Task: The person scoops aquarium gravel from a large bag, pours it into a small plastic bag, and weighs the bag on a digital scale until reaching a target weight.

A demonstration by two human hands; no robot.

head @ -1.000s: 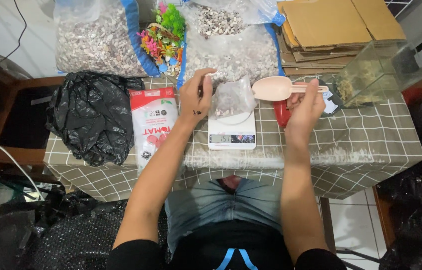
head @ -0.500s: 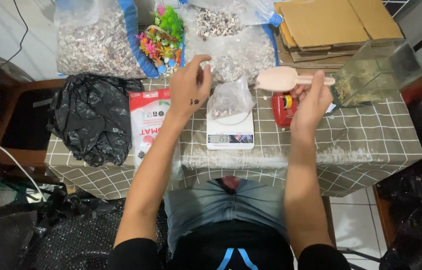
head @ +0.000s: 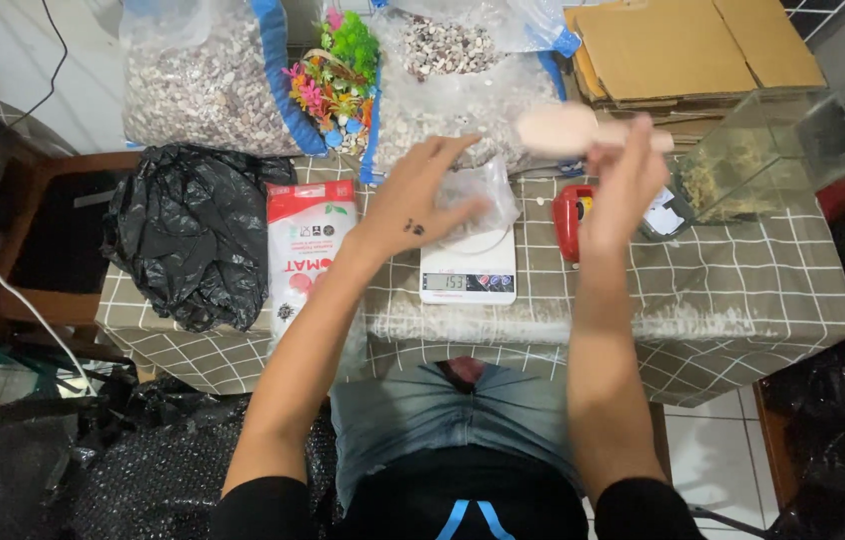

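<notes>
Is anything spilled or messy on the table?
Yes. A pale, crumbly strip lies along the table's front edge below the scale, like spilled grit. A few white bits sit beside the red tool.

The right hand (head: pixel 623 175) is lifting the pale scoop (head: pixel 558 128) higher, toward the frame's upper middle. The left hand (head: pixel 421 195) is shifting right, onto the clear bag (head: pixel 488 195).

I see the scale (head: pixel 469 270) mid-worktop (head: pixel 743 290), a small bag (head: pixel 478 195) on it (bin bag (head: pixel 193 240) far left, pouch (head: pixel 308 255) between).
</notes>
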